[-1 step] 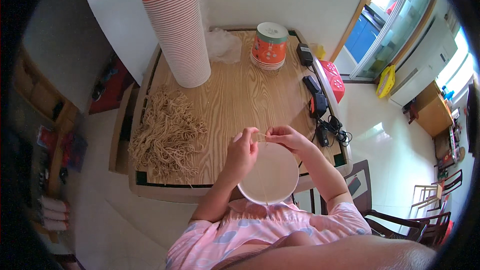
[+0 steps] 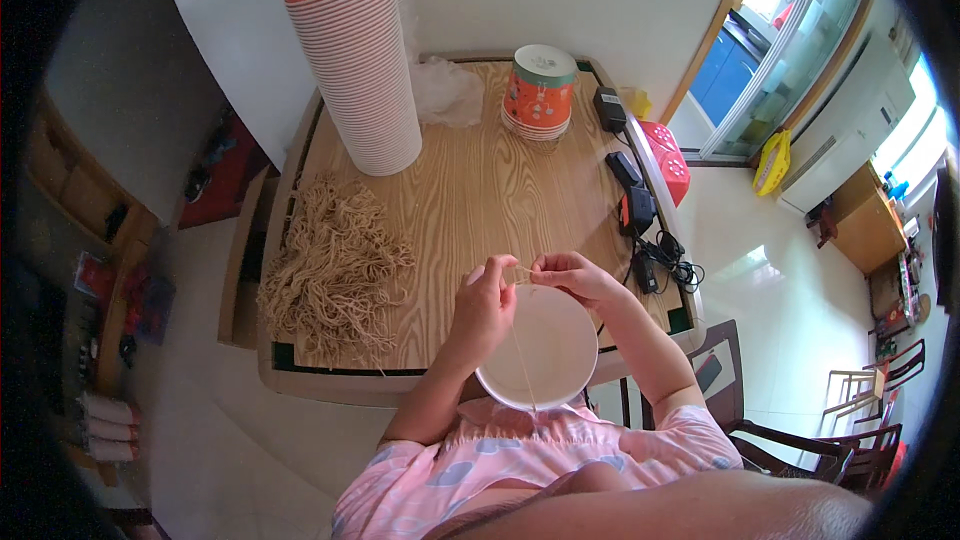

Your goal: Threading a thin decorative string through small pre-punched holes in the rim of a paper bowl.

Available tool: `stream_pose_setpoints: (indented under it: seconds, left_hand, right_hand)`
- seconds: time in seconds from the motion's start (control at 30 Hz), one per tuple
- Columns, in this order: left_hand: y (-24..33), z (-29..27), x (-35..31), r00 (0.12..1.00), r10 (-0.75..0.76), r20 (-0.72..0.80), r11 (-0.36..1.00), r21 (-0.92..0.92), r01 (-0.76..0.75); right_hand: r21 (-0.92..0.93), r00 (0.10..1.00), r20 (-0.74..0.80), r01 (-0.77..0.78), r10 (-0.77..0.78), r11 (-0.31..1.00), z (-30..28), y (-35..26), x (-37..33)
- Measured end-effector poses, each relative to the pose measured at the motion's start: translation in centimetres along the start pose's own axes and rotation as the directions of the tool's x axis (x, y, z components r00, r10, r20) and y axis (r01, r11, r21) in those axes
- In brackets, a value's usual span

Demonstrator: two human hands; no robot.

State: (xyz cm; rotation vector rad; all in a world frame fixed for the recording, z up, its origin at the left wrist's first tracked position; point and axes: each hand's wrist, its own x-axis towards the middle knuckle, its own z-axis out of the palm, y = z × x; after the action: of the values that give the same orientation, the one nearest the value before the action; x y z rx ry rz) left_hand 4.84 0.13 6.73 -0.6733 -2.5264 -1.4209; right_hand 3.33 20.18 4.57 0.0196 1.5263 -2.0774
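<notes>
A white paper tub [image 2: 560, 345] is at the near table edge against my lap, its mouth facing up. Over its far rim, my left hand [image 2: 484, 302] pinches a thin beige string [image 2: 523, 365] between thumb and fingers. Close beside it, my right hand [image 2: 580, 280] has its fingertips closed on the same string. A short length spans the gap between both hands, and another runs across the tub's mouth to its near rim. Whether the string is tied to the tub there, I cannot tell. A loose heap of beige string [image 2: 335, 265] lies on the table left of my hands.
A tall leaning stack of paper tubs [image 2: 362, 90] stands at the far left. Several more tubs [image 2: 540, 100] sit upside down at the back, right of a crumpled clear plastic bag [image 2: 447, 90]. Black adapters [image 2: 637, 210] and coiled cables [image 2: 675, 262] line the table's right edge.
The string across the tub's mouth has shifted slightly. Both hands and the tub keep nearly the same position.
</notes>
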Motion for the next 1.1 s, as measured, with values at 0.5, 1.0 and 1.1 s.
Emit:
stream_pose_setpoints:
  seconds: [0.5,1.0,1.1]
  left_hand:
    - [-0.9,-0.1,3.1,0.987,0.121,0.107,0.993,-0.003,-0.121]
    - [-1.8,-0.4,3.7,0.989,-0.1,0.108,0.944,-0.303,0.128]
    - [-1.7,-0.1,3.6,0.991,-0.089,0.103,0.961,-0.252,0.112]
  right_hand:
    - [0.002,0.975,-0.148,0.169,-0.167,0.986,1.6,-0.8,-0.5]
    - [-0.083,0.977,-0.115,0.169,-0.178,0.982,0.5,-0.3,-0.8]
    - [-0.177,0.979,-0.119,0.141,-0.163,0.974,1.1,-0.9,0.0]
